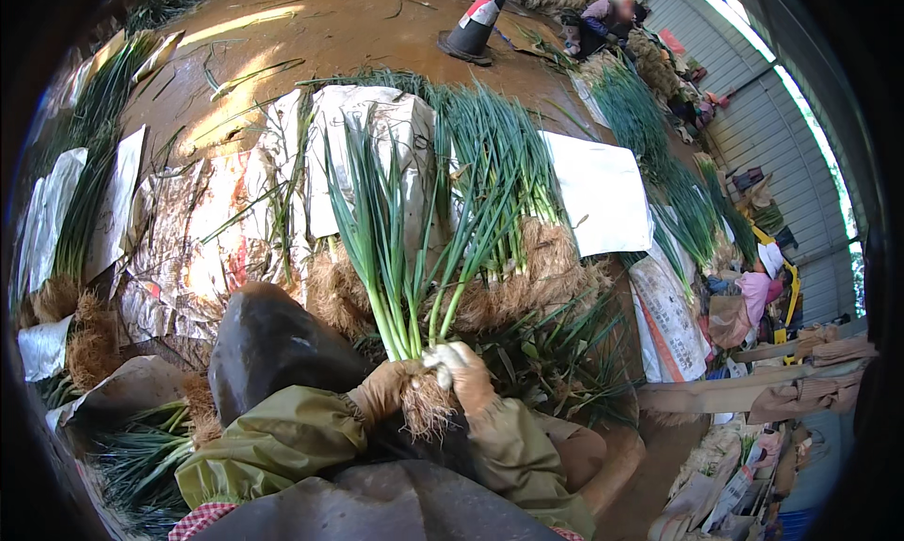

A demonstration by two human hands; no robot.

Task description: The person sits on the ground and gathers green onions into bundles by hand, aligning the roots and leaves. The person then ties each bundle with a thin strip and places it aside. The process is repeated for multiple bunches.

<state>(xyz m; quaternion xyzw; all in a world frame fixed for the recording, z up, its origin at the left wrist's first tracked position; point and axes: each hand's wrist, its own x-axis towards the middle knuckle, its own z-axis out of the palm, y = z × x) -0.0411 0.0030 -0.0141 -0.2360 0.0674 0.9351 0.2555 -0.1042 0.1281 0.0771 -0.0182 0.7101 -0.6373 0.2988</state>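
A bunch of green onions [385,301] stands between my hands in front of my lap, its leaves fanned away from me. Its tangled roots [426,403] hang below my fingers. My left hand [383,391], in a brown glove, grips the white stalks from the left. On the other side, my right hand [462,373] wears a glove with pale fingertips and is closed around the stalks just above the roots. Two stalks lean to the right, apart from the main cluster. The exact finger placement is partly hidden by the gloves.
A large pile of green onions [494,152] lies ahead on woven sacks [212,223], beside a white sheet [600,191]. Loose leaves [565,371] litter the floor at right. Beyond are a traffic cone [480,18] and people [756,287] seated among more onions.
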